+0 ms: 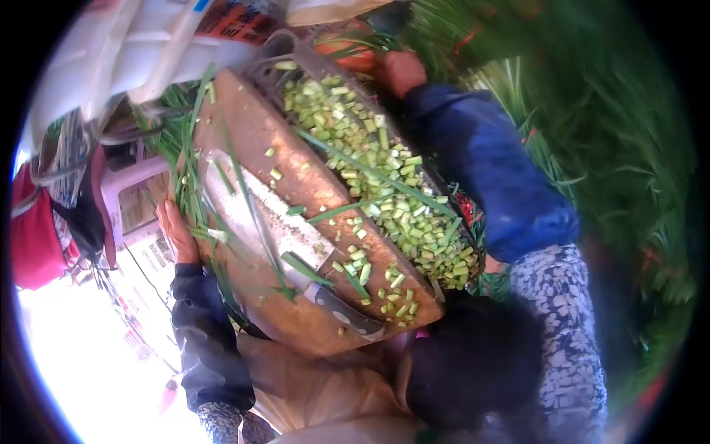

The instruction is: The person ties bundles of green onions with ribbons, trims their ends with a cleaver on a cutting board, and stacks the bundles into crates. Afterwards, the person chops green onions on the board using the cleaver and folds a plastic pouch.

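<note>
A brown wooden cutting board point(310, 189) lies tilted in front of me, with a knife on it: its broad blade point(255, 207) is strewn with crumbs, and its dark handle point(347, 314) points toward me. My left hand point(177, 233) rests at the board's left edge, fingers stretched out against long green leaves point(191, 166). Short cut green stem pieces point(384, 174) fill a dark basket point(270, 74) along the board's right side; a few loose pieces lie on the board. Beyond the basket, my right hand point(403, 72) reaches beside something orange point(359, 58); its fingers are mostly hidden.
Large heaps of long green leaves point(599, 140) spread along the right, some tied with red bands. A white plastic piece point(118, 52) stands at upper left. A pink stool point(115, 189) and a red bag point(37, 229) are on the left.
</note>
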The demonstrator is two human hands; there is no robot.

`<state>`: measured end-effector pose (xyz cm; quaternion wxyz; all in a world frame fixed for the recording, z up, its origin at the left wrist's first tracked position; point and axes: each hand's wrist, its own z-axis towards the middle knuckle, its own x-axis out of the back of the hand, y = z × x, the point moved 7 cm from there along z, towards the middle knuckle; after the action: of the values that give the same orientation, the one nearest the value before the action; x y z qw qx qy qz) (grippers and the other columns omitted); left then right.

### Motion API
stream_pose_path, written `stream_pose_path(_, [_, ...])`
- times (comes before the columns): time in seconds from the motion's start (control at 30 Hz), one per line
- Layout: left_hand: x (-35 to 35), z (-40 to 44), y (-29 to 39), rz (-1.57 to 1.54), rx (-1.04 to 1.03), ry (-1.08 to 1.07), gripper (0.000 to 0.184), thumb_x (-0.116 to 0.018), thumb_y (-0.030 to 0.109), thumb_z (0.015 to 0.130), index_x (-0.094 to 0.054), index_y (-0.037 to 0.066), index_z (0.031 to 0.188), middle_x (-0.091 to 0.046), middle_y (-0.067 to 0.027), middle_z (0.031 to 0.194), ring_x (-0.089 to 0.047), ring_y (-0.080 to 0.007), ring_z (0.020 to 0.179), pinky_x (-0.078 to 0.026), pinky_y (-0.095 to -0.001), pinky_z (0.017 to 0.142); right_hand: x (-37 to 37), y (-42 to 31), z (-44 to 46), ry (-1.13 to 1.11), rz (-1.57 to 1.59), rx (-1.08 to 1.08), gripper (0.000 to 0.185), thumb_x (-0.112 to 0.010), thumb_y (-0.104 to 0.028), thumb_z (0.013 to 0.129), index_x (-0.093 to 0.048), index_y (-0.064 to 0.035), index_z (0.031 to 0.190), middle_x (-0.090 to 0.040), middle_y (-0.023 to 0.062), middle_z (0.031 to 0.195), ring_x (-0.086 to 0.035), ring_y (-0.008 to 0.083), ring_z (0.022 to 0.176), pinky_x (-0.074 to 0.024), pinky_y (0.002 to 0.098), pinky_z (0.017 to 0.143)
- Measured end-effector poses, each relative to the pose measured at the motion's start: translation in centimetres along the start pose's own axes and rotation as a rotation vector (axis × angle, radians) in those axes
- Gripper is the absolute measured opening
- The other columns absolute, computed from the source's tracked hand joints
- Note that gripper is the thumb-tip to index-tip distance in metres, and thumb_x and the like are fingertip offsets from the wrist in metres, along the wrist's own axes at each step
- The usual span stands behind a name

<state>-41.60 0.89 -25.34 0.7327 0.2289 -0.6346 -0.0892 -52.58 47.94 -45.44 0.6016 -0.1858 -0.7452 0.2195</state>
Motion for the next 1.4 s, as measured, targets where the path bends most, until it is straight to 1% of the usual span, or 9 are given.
stream_pose_path(0.13, [-0.2,-0.3,1.6,0.095,-0.080,0.021,0.052,-0.033,0.043,0.101,-0.056,0.003,0.125,-0.057,-0.0209,0.121,-0.051,-0.0371,0.113,-0.035,-0.0430,0.099,9.4,4.6,-1.2,0.399,0.535,0.060,0.020,-0.063,-0.016,0.085,-0.068,-0.0031,0.100,-0.069,0.0184,0.088,-0.069,0.0314,0.080,-0.0547,0.0433,0.075])
stream_pose_path(0.2, [-0.5,-0.3,3.0,0.129,-0.125,0.021,0.051,-0.034,0.043,0.101,-0.056,0.004,0.126,-0.057,-0.0208,0.122,-0.051,-0.0371,0.115,-0.036,-0.0440,0.099,13.0,6.9,-3.6,0.319,1.365,-0.136,0.019,-0.060,-0.012,0.089,-0.065,-0.0007,0.103,-0.069,0.0122,0.090,-0.069,0.0236,0.080,-0.0554,0.0361,0.073])
stream_pose_path(0.27, [-0.6,-0.5,3.8,0.093,-0.132,0.033,0.051,-0.035,0.044,0.101,-0.056,0.005,0.126,-0.056,-0.0205,0.124,-0.051,-0.0373,0.115,-0.036,-0.0446,0.099,17.3,6.6,-6.7,0.259,1.512,-0.139,0.018,-0.057,-0.010,0.092,-0.062,0.0002,0.106,-0.068,0.0056,0.093,-0.067,0.0176,0.080,-0.0552,0.0316,0.071])
stream_pose_path(0.53, [3.5,-1.6,8.9,0.357,-0.121,0.172,0.070,-0.049,0.059,0.090,-0.045,0.012,0.141,-0.045,-0.0132,0.144,-0.037,-0.0374,0.134,-0.027,-0.0430,0.111,31.0,-5.5,-15.9,-0.068,0.973,-0.001,0.020,-0.057,-0.011,0.092,-0.061,-0.0006,0.109,-0.065,0.0053,0.104,-0.062,0.0149,0.094,-0.0497,0.0304,0.085])
stream_pose_path(0.6, [7.5,-3.7,16.2,-0.079,-0.466,0.153,0.067,-0.060,0.048,0.089,-0.047,0.005,0.139,-0.047,-0.0167,0.141,-0.040,-0.0352,0.132,-0.029,-0.0413,0.111,33.0,-11.1,-18.4,-0.011,0.957,0.037,0.020,-0.058,-0.012,0.091,-0.063,-0.0007,0.107,-0.067,0.0047,0.092,-0.065,0.0132,0.077,-0.0528,0.0290,0.071])
stream_pose_path(0.73, [7.3,-12.9,23.3,-1.060,-0.145,-0.610,0.051,-0.066,0.015,0.088,-0.050,0.001,0.134,-0.058,-0.0108,0.124,-0.057,-0.0180,0.109,-0.048,-0.0326,0.093,34.3,-21.5,-23.2,-0.159,0.864,0.256,0.019,-0.060,-0.012,0.089,-0.065,0.0018,0.100,-0.069,0.0080,0.088,-0.065,0.0144,0.078,-0.0515,0.0288,0.072])
stream_pose_path(0.87, [10.8,-23.6,28.4,-1.525,-0.089,-0.545,0.101,-0.075,0.008,0.081,-0.007,0.016,0.155,-0.050,-0.0102,0.125,-0.054,-0.0189,0.108,-0.049,-0.0322,0.089,27.1,-31.4,-29.7,-0.389,1.146,0.131,0.021,-0.056,-0.005,0.089,-0.061,0.0020,0.108,-0.067,0.0095,0.097,-0.065,0.0178,0.087,-0.0536,0.0331,0.081])
stream_pose_path(1.07, [12.0,-24.9,16.5,-0.751,-0.007,-0.008,0.048,-0.067,0.006,0.072,-0.054,0.003,0.118,-0.066,-0.0190,0.087,-0.068,-0.0312,0.080,-0.051,-0.0373,0.071,10.5,-35.5,-31.2,-0.577,1.411,0.059,0.015,-0.061,-0.001,0.090,-0.061,-0.0014,0.105,-0.067,0.0057,0.097,-0.065,0.0144,0.087,-0.0549,0.0290,0.080])
stream_pose_path(1.4, [12.0,-23.8,11.6,-0.320,-0.061,0.141,0.022,-0.060,0.023,0.081,-0.062,0.008,0.098,-0.066,-0.0204,0.079,-0.065,-0.0398,0.078,-0.050,-0.0492,0.065,10.9,-40.6,-33.6,-0.458,0.839,0.419,0.030,-0.052,-0.021,0.099,-0.061,0.0003,0.117,-0.064,0.0059,0.112,-0.060,0.0135,0.102,-0.0467,0.0291,0.088])
